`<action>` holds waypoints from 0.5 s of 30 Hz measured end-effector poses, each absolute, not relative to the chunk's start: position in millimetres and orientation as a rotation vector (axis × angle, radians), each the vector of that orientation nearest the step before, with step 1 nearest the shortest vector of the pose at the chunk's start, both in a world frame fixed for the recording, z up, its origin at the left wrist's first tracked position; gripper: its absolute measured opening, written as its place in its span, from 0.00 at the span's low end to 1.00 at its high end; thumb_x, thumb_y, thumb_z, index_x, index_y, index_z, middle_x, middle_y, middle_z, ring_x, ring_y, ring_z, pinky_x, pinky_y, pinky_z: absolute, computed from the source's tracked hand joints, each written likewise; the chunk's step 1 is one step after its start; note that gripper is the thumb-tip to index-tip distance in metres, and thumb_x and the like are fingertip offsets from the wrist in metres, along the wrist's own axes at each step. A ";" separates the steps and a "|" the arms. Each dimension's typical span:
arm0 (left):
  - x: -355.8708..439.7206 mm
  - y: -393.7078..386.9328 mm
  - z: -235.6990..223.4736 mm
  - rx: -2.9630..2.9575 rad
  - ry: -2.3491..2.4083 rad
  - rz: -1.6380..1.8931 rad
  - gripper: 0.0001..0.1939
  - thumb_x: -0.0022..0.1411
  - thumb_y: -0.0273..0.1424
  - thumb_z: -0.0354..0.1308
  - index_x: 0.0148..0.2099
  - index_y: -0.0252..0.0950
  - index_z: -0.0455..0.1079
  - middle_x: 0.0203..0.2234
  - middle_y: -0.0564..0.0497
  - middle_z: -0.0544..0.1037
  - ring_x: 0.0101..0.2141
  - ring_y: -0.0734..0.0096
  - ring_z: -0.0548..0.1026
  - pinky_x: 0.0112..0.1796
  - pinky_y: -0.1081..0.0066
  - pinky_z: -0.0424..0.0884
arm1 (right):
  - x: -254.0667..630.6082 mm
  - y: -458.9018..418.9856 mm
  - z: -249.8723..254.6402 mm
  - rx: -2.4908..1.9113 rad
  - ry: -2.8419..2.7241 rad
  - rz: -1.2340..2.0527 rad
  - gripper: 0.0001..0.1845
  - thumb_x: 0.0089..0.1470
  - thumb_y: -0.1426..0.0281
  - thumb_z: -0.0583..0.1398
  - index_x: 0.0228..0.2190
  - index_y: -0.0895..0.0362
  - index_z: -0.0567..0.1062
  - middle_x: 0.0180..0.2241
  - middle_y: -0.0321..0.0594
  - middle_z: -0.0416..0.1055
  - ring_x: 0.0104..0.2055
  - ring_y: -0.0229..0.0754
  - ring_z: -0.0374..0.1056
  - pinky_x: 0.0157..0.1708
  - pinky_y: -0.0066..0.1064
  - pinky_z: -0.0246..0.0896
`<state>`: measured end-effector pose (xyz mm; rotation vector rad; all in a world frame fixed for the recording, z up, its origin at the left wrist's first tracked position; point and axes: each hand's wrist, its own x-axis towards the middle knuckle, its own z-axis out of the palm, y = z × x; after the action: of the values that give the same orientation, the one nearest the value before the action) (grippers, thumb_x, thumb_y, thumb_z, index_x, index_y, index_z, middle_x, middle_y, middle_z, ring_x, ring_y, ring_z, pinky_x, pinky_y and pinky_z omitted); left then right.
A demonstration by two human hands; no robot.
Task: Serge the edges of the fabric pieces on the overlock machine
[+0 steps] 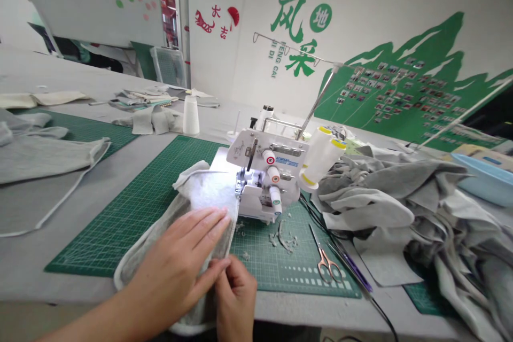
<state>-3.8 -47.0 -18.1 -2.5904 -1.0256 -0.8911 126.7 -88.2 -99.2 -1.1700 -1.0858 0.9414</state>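
A piece of grey fabric with a pale bound edge point(168, 216) lies partly on the lit bed of a white overlock sewing machine point(290, 173), its right edge at the presser foot. My left hand point(178, 254) rests flat on the fabric, fingers stretched toward the machine and the thumb reaching to the right edge. Close beside that thumb, my right hand point(236, 294) pinches the same edge nearer the front of the table. The part of the fabric under my left hand and forearm is hidden.
Rose-gold scissors point(329, 269) and lint lie on the green cutting mat point(120, 230), right of my hands. A heap of grey fabric point(433, 197) fills the right side. Yellow-ended thread cones point(320, 157) stand behind the machine. More fabric pieces point(40, 171) lie left.
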 end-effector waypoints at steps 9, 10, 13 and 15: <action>-1.0 -40.7 -26.9 -2.588 -1.049 -0.844 0.31 0.67 0.36 0.54 0.68 0.30 0.59 0.64 0.38 0.66 0.61 0.47 0.67 0.59 0.50 0.67 | 127.8 -87.9 -99.5 -1.177 -1.111 0.915 0.20 0.60 0.62 0.59 0.18 0.56 0.66 0.19 0.30 0.55 0.23 0.35 0.52 0.23 0.25 0.50; -0.6 -39.2 -25.8 -2.587 -1.053 -0.838 0.31 0.67 0.36 0.54 0.68 0.30 0.60 0.64 0.38 0.66 0.61 0.47 0.67 0.58 0.49 0.67 | 127.7 -87.7 -99.3 -1.174 -1.112 0.914 0.21 0.60 0.62 0.59 0.18 0.56 0.64 0.19 0.29 0.54 0.23 0.35 0.50 0.23 0.25 0.49; 0.6 -34.4 -22.3 -2.576 -1.057 -0.803 0.30 0.67 0.38 0.55 0.67 0.29 0.61 0.63 0.37 0.67 0.61 0.46 0.68 0.57 0.48 0.68 | 127.6 -87.5 -99.2 -1.177 -1.107 0.926 0.23 0.60 0.60 0.58 0.18 0.55 0.60 0.20 0.29 0.50 0.24 0.35 0.47 0.22 0.26 0.46; 1.1 -30.1 -20.5 -2.574 -1.061 -0.782 0.30 0.67 0.39 0.55 0.66 0.29 0.62 0.63 0.36 0.67 0.60 0.46 0.68 0.56 0.48 0.69 | 127.7 -87.5 -99.3 -1.185 -1.110 0.936 0.22 0.60 0.60 0.58 0.19 0.54 0.59 0.20 0.29 0.50 0.24 0.35 0.46 0.22 0.26 0.45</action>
<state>1.1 -30.1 -20.5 -2.5739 -1.0610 -0.7816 127.7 -87.5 -99.3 -1.1854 -1.1101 0.9365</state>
